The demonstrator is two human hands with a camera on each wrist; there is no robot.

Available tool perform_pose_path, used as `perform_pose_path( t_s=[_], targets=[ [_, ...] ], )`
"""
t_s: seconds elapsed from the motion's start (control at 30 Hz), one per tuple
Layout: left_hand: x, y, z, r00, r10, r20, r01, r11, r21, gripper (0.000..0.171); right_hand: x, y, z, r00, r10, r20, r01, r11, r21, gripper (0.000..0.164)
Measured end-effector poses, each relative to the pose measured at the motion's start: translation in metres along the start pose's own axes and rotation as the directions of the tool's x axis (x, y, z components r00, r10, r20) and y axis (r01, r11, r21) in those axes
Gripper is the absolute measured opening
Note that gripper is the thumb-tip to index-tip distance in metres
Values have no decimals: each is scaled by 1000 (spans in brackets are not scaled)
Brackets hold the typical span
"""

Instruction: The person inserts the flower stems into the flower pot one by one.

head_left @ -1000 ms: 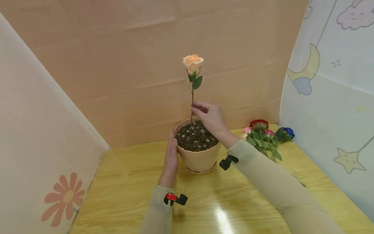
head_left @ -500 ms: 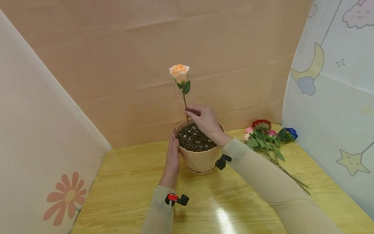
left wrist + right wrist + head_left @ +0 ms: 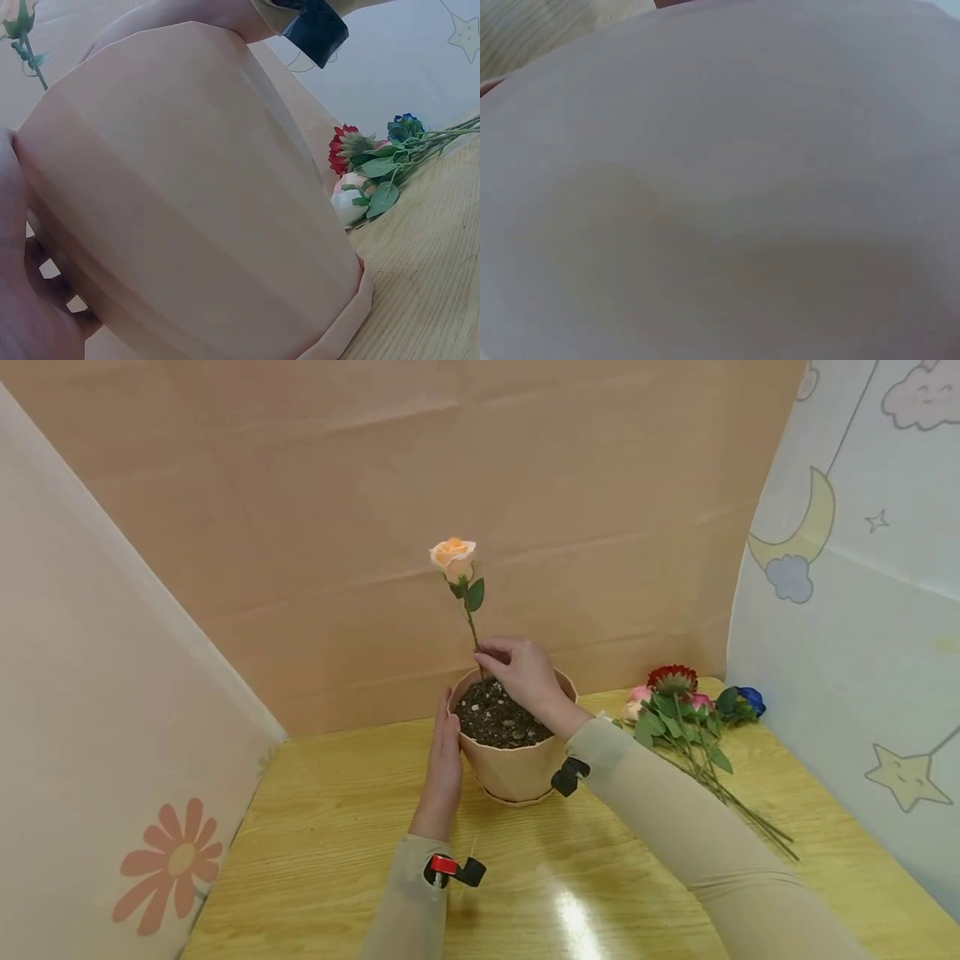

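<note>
A peach rose [image 3: 453, 558] with green leaves leans slightly left over the flowerpot [image 3: 510, 770]. My right hand [image 3: 522, 675] pinches its stem between thumb and fingers, low down near the dark soil [image 3: 498, 720]. The stem's lower end reaches the soil towards the back left of the pot. Against the pot's left side rests my left hand [image 3: 441, 768], its fingers straight and pointing up along the wall. In the left wrist view, the pale pot wall [image 3: 187, 180] fills most of the picture. A blurred pale surface [image 3: 720, 180] covers nearly all the right wrist view.
Several artificial flowers [image 3: 675, 714], red, pink and blue, lie at the back right of the wooden table [image 3: 337, 802], stems pointing forward right. A saucer [image 3: 517, 802] sits under the pot. Pinkish cloth [image 3: 337, 527] stands behind, with pale printed cloth on either side.
My right hand has moved down and slightly left with the rose, which sits lower and tilts more to the left. The left hand stays against the pot.
</note>
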State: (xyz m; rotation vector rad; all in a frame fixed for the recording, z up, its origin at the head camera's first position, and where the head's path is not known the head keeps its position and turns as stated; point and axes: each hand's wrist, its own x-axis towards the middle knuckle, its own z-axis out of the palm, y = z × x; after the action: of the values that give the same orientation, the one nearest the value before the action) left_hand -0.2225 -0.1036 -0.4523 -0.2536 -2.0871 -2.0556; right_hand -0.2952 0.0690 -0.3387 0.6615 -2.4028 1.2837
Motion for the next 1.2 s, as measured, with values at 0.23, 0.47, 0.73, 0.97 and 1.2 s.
perform_pose_path(
  t_s=[0.23,0.47,0.73,0.97,1.2],
  targets=[
    [1,1,0,1000,-6,-3,6,1000,15,61,2,-1,2,999,-20,36,24,995,-94,24],
    [0,4,1,1000,-15,-15,15,999,30,61,2,-3,2,998,-48,48,54,988,-142,22],
    [-2,6,2,1000,-2,-16,2,1000,17,60,1,-3,1,996,-60,72,70,987,-148,24],
    [-2,5,2,1000,5,2,-5,1000,6,59,0,0,1,996,-38,81,48,991,-126,27],
    [-2,4,2,1000,23,3,-23,1000,20,59,-2,1,5,997,-27,69,38,986,-162,29]
  ],
)
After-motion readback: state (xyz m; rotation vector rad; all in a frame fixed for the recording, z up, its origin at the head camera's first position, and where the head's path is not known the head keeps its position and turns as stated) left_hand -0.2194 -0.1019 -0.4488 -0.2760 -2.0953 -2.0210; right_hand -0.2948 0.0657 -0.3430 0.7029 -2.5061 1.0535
